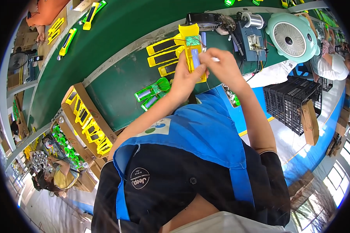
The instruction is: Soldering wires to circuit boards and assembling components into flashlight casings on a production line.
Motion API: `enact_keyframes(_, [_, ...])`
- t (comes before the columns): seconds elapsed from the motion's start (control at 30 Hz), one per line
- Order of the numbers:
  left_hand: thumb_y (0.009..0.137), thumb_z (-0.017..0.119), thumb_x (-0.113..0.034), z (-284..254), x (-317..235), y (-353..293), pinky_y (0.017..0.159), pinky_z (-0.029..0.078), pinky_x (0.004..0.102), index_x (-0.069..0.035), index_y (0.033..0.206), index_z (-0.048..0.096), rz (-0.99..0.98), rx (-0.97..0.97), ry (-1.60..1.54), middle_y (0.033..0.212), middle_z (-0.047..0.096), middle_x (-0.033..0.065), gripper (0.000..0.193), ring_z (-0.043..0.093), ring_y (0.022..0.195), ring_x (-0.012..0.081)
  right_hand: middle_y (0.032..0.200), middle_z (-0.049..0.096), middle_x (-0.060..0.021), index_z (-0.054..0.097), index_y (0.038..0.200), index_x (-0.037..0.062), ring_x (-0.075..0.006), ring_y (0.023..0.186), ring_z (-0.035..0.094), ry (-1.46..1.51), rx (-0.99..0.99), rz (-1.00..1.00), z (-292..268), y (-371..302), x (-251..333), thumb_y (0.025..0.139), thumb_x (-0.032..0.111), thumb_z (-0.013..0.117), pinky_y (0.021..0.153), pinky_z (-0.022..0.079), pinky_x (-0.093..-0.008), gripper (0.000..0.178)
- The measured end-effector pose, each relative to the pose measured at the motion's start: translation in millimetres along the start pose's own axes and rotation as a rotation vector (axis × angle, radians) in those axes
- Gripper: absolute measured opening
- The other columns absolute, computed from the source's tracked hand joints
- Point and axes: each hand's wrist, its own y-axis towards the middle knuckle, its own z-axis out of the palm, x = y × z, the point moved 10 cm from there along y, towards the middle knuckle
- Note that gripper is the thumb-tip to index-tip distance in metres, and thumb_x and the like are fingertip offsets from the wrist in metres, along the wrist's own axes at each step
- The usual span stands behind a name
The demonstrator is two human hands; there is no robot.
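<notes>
A yellow plastic housing is gripped in my left hand, its open side up. Inside it sit a green circuit board with thin wires and a lavender cylindrical battery. My right hand is closed in a pinch just right of the battery; a small white thing shows at its fingers, too little of it to name. Left of the held housing lie several yellow housings with dark panels. Nearer to me, green housings with batteries rest on the green bench.
At the back right stand a black fan, a blue-grey box device, a spool of wire and a mint-green fan. A cardboard box holds yellow housings at left. Black crates stand right. Other people work nearby.
</notes>
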Motion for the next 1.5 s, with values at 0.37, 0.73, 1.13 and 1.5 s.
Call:
enact_keyframes(0.37, [0.098, 0.037, -0.032, -26, 6, -2, 0.086, 0.052, 0.041, -0.006, 0.127, 0.043, -0.312, -0.141, -0.45, 0.109, 0.058, 0.0145, 0.039, 0.061, 0.098, 0.0247, 0.113, 0.064, -0.0162, 0.045, 0.124, 0.0015, -0.02, 0.104, 0.061, 0.856, 0.151, 0.239, 10, -31, -13, 0.097, 0.015, 0.05, 0.086, 0.045, -0.0271, 0.031])
enact_keyframes(0.73, [0.101, 0.032, -0.032, -22, -15, -7, 0.088, 0.05, 0.0393, -0.004, 0.131, 0.04, -0.221, -0.132, -0.387, 0.115, 0.058, 0.0136, 0.042, 0.059, 0.102, 0.0239, 0.115, 0.059, -0.012, 0.051, 0.111, 0.0101, -0.0198, 0.107, 0.055, 1.557, 0.264, 0.32, 35, -48, 4, 0.098, 0.022, 0.049, 0.085, 0.044, -0.0308, 0.017])
enact_keyframes(1.13, [0.1, 0.032, -0.031, -20, -20, -11, 0.087, 0.05, 0.0404, -0.004, 0.131, 0.038, -0.155, -0.141, -0.454, 0.114, 0.056, 0.0137, 0.041, 0.058, 0.099, 0.0248, 0.079, 0.044, 0.0018, 0.051, 0.099, 0.0106, -0.0108, 0.072, 0.04, 1.875, 0.279, 0.353, 48, -53, 8, 0.099, 0.021, 0.049, 0.065, 0.035, -0.0248, 0.011])
enact_keyframes(1.5, [0.098, 0.034, -0.019, -8, -36, -11, 0.086, 0.048, 0.0375, -0.009, 0.135, 0.034, -0.031, -0.161, -0.308, 0.106, 0.056, 0.0123, 0.038, 0.057, 0.097, 0.0212, 0.068, 0.063, -0.0044, 0.053, 0.092, 0.0015, -0.007, 0.061, 0.057, 0.73, 0.043, 0.168, 27, -44, 19, 0.091, 0.008, 0.058, 0.056, 0.041, -0.0205, 0.009])
